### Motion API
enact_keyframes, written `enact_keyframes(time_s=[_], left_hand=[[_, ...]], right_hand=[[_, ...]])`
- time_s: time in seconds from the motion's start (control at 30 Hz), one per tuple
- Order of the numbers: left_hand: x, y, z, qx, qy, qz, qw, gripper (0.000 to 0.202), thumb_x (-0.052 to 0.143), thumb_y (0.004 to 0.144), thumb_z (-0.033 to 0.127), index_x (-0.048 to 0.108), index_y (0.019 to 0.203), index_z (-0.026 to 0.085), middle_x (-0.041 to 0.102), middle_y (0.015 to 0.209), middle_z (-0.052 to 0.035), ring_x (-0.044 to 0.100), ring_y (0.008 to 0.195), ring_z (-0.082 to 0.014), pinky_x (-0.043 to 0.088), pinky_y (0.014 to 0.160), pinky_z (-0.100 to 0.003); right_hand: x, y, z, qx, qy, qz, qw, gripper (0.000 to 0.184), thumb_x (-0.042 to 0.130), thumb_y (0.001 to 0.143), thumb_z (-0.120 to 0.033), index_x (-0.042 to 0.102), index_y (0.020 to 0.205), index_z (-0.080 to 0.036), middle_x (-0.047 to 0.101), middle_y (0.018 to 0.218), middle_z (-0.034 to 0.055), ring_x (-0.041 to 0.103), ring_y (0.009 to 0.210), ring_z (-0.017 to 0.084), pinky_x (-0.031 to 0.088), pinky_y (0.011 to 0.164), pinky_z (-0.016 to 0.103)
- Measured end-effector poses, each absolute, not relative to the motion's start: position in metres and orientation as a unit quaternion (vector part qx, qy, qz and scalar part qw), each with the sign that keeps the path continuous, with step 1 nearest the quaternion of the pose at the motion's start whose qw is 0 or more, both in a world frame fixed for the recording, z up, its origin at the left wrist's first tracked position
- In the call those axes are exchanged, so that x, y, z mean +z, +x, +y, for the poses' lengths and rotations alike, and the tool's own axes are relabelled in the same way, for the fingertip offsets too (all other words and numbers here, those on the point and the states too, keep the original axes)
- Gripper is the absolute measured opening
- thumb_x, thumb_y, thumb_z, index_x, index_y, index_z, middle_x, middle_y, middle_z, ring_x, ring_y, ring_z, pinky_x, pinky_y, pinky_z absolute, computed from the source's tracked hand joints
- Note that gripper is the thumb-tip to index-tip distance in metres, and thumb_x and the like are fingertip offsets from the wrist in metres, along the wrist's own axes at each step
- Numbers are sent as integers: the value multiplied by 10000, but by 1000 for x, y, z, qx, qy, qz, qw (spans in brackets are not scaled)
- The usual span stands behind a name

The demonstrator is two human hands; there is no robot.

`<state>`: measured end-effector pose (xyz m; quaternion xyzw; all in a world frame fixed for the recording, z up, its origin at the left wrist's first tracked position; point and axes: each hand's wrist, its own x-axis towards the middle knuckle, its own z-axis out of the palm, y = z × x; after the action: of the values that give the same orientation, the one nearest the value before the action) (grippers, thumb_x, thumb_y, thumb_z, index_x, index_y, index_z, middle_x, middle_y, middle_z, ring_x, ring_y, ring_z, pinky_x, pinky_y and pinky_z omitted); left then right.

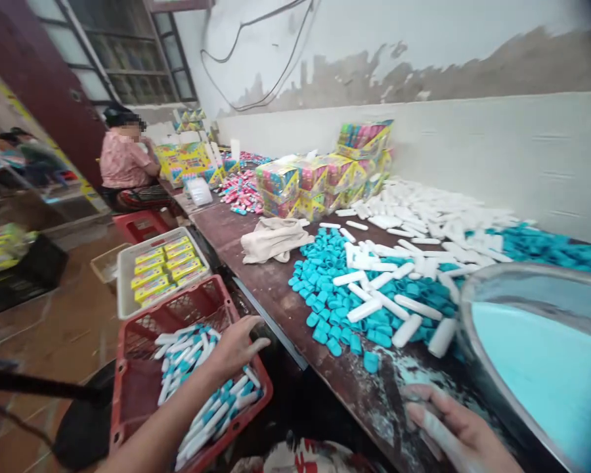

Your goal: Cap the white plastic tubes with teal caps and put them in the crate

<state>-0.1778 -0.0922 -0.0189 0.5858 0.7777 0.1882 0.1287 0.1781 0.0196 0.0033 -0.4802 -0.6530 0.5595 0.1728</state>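
Observation:
My left hand [234, 348] is over the right rim of a red plastic crate [142, 335], fingers stretched and thumb apart, with nothing visible in it. White tubes with blue caps [211, 420] lie heaped in the crate. My right hand [458, 420] is at the table's near edge, its fingers curled together; something whitish shows along the thumb, but I cannot tell whether it is held. Beyond it lie a pile of loose blue caps [332, 295] and white tubes [367, 309]. A metal basin [473, 328] of pale blue material stands to the right.
A beige cloth [273, 240] lies on the dark table [246, 279]. Packed display boxes [325, 180] stand behind it, near pink tubes [241, 190]. A pale bin [123, 302] holds yellow boxes [165, 266]. Another person [125, 157] sits at the far end.

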Motion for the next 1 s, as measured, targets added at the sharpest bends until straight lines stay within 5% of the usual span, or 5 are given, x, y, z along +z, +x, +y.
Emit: enact_keyframes(time_s=[0.43,0.57,0.7,0.8,1.0], left_hand=[[0,-46,70,173,725,661,82,220,473,804,112,580,997,108,587,1021,-136,506,1016,-285,377,853,-400],[11,-49,58,161,747,635,112,192,467,811,126,615,933,129,634,936,-108,547,945,-252,393,823,-351],[33,-35,24,200,782,537,248,184,450,816,151,629,840,189,658,845,-8,581,816,-155,411,733,-220],[48,-19,4,258,741,496,372,155,469,794,196,622,772,178,644,770,12,564,740,-143,399,676,-206],[49,8,16,291,676,447,509,320,597,713,332,583,986,164,641,815,-10,565,753,-163,417,671,-231]], right_hand=[[-8,180,7,446,-469,-733,211,269,483,812,-430,595,798,-186,591,666,16,574,645,184,475,613,264],[-2,170,11,289,-445,-807,260,229,460,856,-338,604,936,-179,653,885,90,610,834,243,497,756,350],[8,153,6,38,-363,-888,280,460,394,827,-78,440,1276,-166,499,1265,150,432,1173,304,366,957,507],[9,150,-2,-24,-347,-903,252,589,324,760,13,327,1344,-71,578,1109,190,531,1011,289,453,843,482],[38,212,1,34,-439,-844,306,323,346,864,-122,539,1122,-153,619,957,120,566,865,234,462,776,374]])
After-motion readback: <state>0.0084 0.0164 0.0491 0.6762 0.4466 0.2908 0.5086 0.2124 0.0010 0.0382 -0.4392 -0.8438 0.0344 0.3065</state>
